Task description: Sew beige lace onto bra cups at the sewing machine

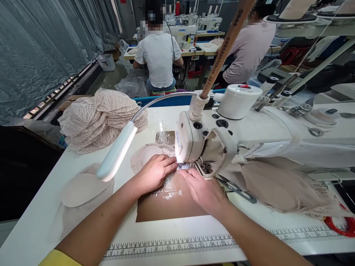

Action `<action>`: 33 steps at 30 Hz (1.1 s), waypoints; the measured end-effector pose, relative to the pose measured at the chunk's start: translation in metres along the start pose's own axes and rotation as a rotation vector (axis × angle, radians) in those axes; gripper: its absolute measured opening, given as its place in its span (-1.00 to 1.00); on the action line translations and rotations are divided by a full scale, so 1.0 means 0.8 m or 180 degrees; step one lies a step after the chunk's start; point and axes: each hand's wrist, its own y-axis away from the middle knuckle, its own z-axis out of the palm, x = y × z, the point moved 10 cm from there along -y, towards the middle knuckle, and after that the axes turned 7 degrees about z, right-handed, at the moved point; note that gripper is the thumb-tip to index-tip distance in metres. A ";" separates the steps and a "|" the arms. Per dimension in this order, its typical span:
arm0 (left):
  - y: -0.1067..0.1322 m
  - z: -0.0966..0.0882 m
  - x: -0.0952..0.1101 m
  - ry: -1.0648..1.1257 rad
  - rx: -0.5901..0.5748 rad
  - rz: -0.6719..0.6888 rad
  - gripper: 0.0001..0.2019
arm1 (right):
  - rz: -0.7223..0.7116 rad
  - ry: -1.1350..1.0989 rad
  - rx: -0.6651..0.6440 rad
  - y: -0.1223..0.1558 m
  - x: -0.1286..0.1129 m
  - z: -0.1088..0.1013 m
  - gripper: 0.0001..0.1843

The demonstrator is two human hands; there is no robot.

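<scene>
My left hand (158, 172) rests beside the needle area of a white sewing machine (191, 136), its fingers together and pressing on a beige lace piece (166, 148). A smooth pale cup (151, 153) is part of that piece, behind the hand. My right hand (203, 187) is closed, with its fingertips just in front of the presser foot, close to the left fingertips. A small whitish strip (183, 166) shows between them; what the right fingers grip is hidden. Both hands lie over a brown, tape-covered sheet (172, 207) on the table.
Stacked lace pieces (102, 120) stand at the back left, with a pale cup piece (83, 188) nearer. A lamp (118, 151) arches above. Thread snips (237, 188), beige fabric (280, 186) and red-handled scissors (340, 225) lie right. A ruler strip (166, 248) runs along the front. Two people sit ahead.
</scene>
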 end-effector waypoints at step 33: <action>0.011 0.001 0.037 0.0056 -0.0152 -0.0098 -0.60 | -0.0179 -0.0196 0.0046 0.006 -0.001 -0.001 -0.54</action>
